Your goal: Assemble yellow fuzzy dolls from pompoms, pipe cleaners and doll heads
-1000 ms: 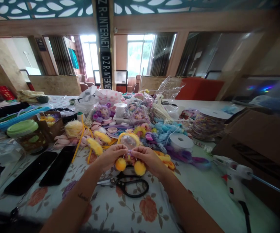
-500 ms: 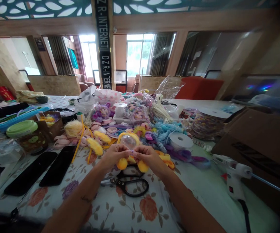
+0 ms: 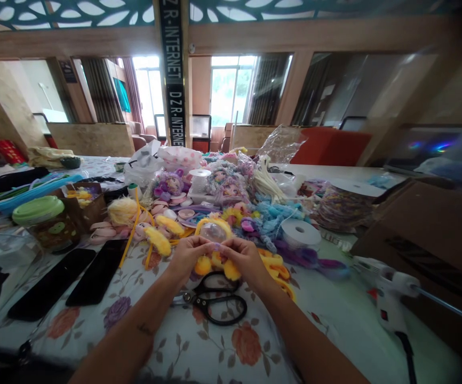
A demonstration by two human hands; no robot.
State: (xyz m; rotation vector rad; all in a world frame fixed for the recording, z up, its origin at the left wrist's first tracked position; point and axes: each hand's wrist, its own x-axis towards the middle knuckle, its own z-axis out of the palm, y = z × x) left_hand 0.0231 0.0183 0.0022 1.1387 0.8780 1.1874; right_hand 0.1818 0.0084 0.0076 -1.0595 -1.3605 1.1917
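My left hand [image 3: 189, 257] and my right hand [image 3: 242, 258] meet at the middle of the table, fingertips pinched together. Between them shows a small lilac piece [image 3: 216, 246], too small to name surely. It sits at the front of a fuzzy yellow craft piece with a rounded loop [image 3: 226, 226] around a clear ball [image 3: 210, 231]. Two yellow pom-poms, one on the left [image 3: 203, 265] and one on the right [image 3: 231, 270], hang below the fingers. Yellow fuzzy strips [image 3: 275, 264] lie by my right wrist. Black-handled scissors [image 3: 221, 310] rest on the flowered cloth just below.
Two black phones, one outer [image 3: 50, 285] and one inner [image 3: 96, 273], lie to the left, near a green-lidded jar [image 3: 39, 210]. A glue gun [image 3: 387, 298] and cardboard box [image 3: 423, 234] stand right. Beyond are a white spool [image 3: 301, 234], blue yarn [image 3: 269, 216] and bagged doll heads [image 3: 231, 186].
The pom-poms have shifted slightly upward under my hands, and more of the yellow strips shows beside my right wrist. My fingers keep their pinch. The view has moved a little.
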